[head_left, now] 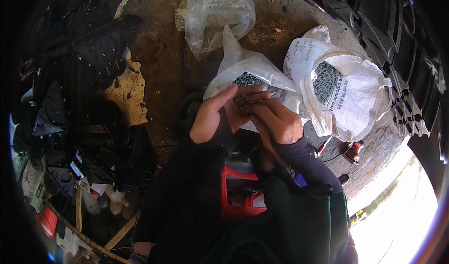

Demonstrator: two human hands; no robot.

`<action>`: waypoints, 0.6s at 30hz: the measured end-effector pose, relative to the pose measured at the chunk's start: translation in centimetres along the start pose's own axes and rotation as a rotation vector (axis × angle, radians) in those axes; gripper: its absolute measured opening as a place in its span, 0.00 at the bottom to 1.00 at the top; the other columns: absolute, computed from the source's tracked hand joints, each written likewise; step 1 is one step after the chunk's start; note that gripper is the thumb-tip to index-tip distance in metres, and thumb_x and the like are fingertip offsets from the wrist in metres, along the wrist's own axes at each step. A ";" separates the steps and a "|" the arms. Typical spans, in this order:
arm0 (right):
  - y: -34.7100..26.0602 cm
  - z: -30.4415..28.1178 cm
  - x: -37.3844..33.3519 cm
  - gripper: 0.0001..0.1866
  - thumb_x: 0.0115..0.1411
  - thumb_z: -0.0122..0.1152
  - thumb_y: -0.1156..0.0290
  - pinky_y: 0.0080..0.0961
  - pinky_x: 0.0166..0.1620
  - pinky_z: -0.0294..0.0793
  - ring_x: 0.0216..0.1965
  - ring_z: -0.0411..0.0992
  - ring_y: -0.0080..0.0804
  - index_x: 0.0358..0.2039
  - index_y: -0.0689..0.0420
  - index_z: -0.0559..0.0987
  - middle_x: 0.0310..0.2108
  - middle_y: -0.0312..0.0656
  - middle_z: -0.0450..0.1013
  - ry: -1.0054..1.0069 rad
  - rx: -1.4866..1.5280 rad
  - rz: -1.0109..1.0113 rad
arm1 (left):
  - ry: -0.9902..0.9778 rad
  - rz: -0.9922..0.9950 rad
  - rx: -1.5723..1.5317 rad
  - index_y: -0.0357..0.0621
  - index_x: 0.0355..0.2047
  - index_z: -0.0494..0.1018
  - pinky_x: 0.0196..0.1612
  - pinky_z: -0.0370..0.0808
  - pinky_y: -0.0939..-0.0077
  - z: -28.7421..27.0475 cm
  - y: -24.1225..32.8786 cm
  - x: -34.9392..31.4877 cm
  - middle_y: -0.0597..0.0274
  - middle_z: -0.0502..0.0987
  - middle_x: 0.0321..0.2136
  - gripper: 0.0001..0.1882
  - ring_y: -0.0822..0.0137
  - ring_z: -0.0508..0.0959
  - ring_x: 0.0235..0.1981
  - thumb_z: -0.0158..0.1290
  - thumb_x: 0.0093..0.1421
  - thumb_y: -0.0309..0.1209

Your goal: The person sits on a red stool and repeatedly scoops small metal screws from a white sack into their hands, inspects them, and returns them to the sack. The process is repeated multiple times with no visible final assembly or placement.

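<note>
My left hand [210, 116] is turned palm up and cupped, with several small metal fasteners [251, 101] lying on its palm and fingers. They look like screws or nuts, too small to tell apart. Over that palm, my right hand [284, 123] bends its fingers down among the pieces, thumb and fingertips close together. What its fingertips pinch, if anything, is hidden. Just beyond both hands sits a clear plastic bag [276, 72] with its mouth gaping on grey screws [248, 79]. To the right stands a white woven sack [299, 53], rolled open, holding more long grey screws [326, 82].
A second clear bag [220, 16] of small metal pieces lies farther off. Black molded parts [100, 53] pile up at left, with black racks [397, 25] at right. Below my hands is a red plastic stool [243, 209]. An orange-red tool [354, 151] rests at right.
</note>
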State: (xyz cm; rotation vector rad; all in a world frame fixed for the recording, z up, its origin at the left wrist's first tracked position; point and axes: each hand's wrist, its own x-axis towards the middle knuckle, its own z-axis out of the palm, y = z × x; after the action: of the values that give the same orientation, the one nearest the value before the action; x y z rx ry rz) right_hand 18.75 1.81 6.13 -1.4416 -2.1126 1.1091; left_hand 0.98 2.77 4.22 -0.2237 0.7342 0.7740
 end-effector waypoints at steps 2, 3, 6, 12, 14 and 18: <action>0.1 -0.2 0.3 0.12 0.52 0.66 0.81 0.35 0.34 0.78 0.34 0.79 0.46 0.38 0.60 0.78 0.37 0.46 0.76 -0.069 -0.052 -0.060 | 0.005 -0.010 -0.005 0.29 0.55 0.69 0.51 0.73 0.68 -0.2 -0.3 0.0 0.47 0.76 0.51 0.28 0.60 0.77 0.49 0.42 0.71 0.45; 0.1 -0.3 0.4 0.12 0.52 0.65 0.81 0.35 0.34 0.78 0.34 0.79 0.46 0.38 0.60 0.78 0.37 0.46 0.76 -0.038 0.003 -0.085 | -0.006 -0.020 -0.014 0.29 0.55 0.69 0.50 0.73 0.68 -0.4 -0.4 0.0 0.48 0.76 0.50 0.28 0.61 0.77 0.49 0.42 0.71 0.46; -0.2 -0.4 0.8 0.13 0.51 0.63 0.82 0.35 0.33 0.78 0.33 0.79 0.45 0.38 0.59 0.77 0.36 0.46 0.75 0.050 0.109 -0.044 | 0.005 -0.004 -0.006 0.30 0.53 0.70 0.47 0.73 0.69 -1.0 -0.5 0.4 0.49 0.77 0.49 0.28 0.64 0.78 0.48 0.41 0.72 0.47; -0.8 1.1 1.8 0.16 0.49 0.62 0.81 0.37 0.31 0.78 0.32 0.78 0.47 0.41 0.58 0.77 0.35 0.46 0.76 0.074 -0.018 -0.101 | -0.082 -0.003 -0.011 0.28 0.51 0.72 0.48 0.74 0.73 -1.0 -0.4 0.7 0.50 0.78 0.48 0.30 0.67 0.78 0.48 0.39 0.73 0.49; -0.7 1.8 1.9 0.16 0.50 0.62 0.80 0.38 0.30 0.77 0.32 0.78 0.47 0.42 0.57 0.77 0.35 0.46 0.76 0.002 -0.080 -0.024 | 0.059 -0.007 0.030 0.27 0.51 0.72 0.49 0.74 0.74 -0.5 -0.7 0.5 0.50 0.78 0.47 0.31 0.66 0.78 0.48 0.38 0.73 0.49; -0.5 2.7 1.5 0.16 0.50 0.62 0.77 0.38 0.31 0.77 0.32 0.78 0.47 0.42 0.56 0.77 0.34 0.45 0.77 0.034 -0.076 0.072 | 0.040 -0.005 0.003 0.26 0.51 0.72 0.55 0.72 0.72 -0.1 -0.8 0.4 0.50 0.78 0.48 0.31 0.64 0.77 0.50 0.39 0.73 0.48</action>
State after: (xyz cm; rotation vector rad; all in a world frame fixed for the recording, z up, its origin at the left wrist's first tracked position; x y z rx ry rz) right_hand 16.03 1.98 4.56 -1.5719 -2.1152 1.0325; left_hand 1.67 2.42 3.80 -0.2386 0.7722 0.7658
